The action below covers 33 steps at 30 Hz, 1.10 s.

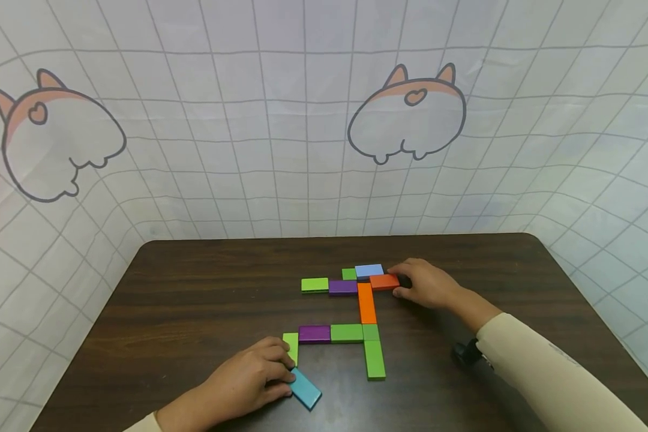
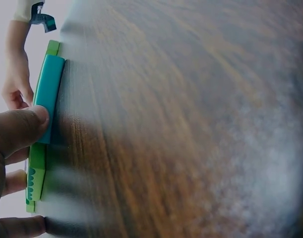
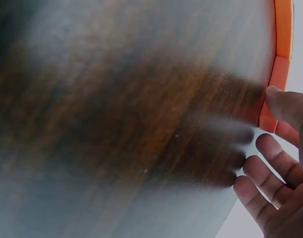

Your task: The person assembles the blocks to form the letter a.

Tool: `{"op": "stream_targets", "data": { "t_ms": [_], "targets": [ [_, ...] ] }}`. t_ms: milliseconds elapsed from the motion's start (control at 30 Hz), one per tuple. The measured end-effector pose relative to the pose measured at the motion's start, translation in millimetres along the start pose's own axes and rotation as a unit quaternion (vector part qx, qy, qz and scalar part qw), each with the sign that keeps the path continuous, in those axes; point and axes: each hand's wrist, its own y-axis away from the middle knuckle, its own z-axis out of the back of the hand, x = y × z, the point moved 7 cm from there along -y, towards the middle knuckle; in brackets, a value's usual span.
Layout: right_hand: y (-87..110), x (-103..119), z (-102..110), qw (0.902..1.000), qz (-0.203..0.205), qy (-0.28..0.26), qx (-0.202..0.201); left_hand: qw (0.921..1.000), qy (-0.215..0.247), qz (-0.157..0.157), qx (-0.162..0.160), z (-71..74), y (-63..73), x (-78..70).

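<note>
In the head view my left hand [image 1: 254, 377] pinches a teal rectangular block [image 1: 306, 389] that lies slantwise on the table. The left wrist view shows the thumb [image 2: 41, 115] pressed on the near face of that teal block [image 2: 51, 84]; the finger behind it is hidden. Its other fingertips are beside a lime block [image 1: 291, 349]. At the far right of the layout, my right hand [image 1: 426, 284] holds the end of a red-orange block [image 1: 384, 282] between thumb and index finger. The right wrist view has its remaining fingers [image 3: 259, 173] spread loosely off the block.
Joined flat blocks run across the dark wooden table [image 1: 194, 288]: an orange block [image 1: 366, 303], purple blocks [image 1: 314, 334], green blocks [image 1: 347, 333] and a light blue block [image 1: 369, 272]. A lime block [image 1: 315, 285] forms the upper left end. Behind stands a white gridded curtain [image 1: 302, 150].
</note>
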Motion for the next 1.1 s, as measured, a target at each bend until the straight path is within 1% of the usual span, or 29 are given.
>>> {"op": "stream_targets", "data": {
  "t_ms": [233,467,567,700,900,1100],
  "targets": [
    [-2.0,1.4,3.1,0.9999,-0.006,0.008,-0.006,1.0,-0.001,0.002,-0.001,1.2,0.0,0.4],
    [5.0,1.2,7.2,0.9998,-0.01,0.01,-0.017,0.9996,0.01,0.009,0.026,2.5,0.2,1.3],
    [9.7,1.1,9.7,0.9995,-0.01,0.009,-0.028,0.9994,0.009,0.007,0.032,3.0,1.4,1.4],
    [16.8,2.9,15.8,0.9986,-0.007,0.002,-0.052,0.9996,0.001,0.002,0.029,2.5,2.7,1.3],
    [29.8,14.6,25.6,0.9966,0.007,-0.009,-0.082,0.9995,-0.003,0.005,0.03,1.0,3.7,1.3],
    [45.1,32.2,27.2,0.9961,0.028,-0.016,-0.083,0.9996,-0.002,0.008,0.026,0.9,4.8,1.2]
  ]
}}
